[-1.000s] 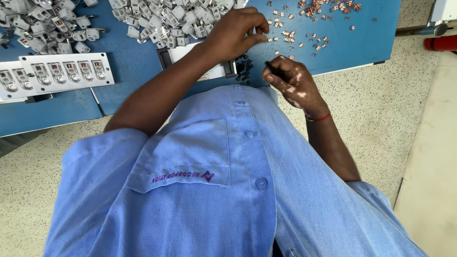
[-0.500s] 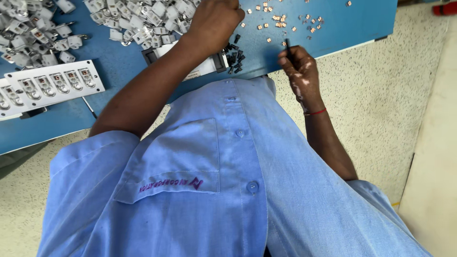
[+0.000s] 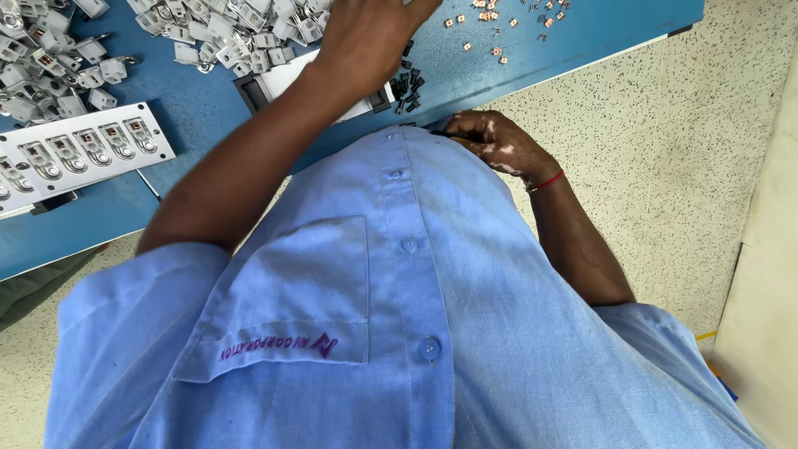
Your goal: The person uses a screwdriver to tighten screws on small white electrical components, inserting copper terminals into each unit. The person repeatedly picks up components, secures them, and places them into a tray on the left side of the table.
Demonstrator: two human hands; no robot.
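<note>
My left hand [image 3: 366,37] reaches forward over the blue table [image 3: 208,108], above a white block [image 3: 291,76] and a small heap of black pieces [image 3: 407,87]. Its fingertips are cut off by the top edge of the frame. My right hand [image 3: 495,143], with a red thread at the wrist, rests at the table's near edge against my blue shirt [image 3: 399,316]. Its fingers are curled around a small dark item [image 3: 440,131] that is mostly hidden.
A pile of small grey metal parts [image 3: 208,29] lies at the table's far left. A white plate [image 3: 79,154] with a row of fitted parts sits at the left. Small copper bits [image 3: 499,21] are scattered at the top right. Speckled floor [image 3: 690,150] lies to the right.
My right hand has drawn back from over the table to its near edge, by my shirt. My left hand has reached further forward. The view has tilted down towards my body.
</note>
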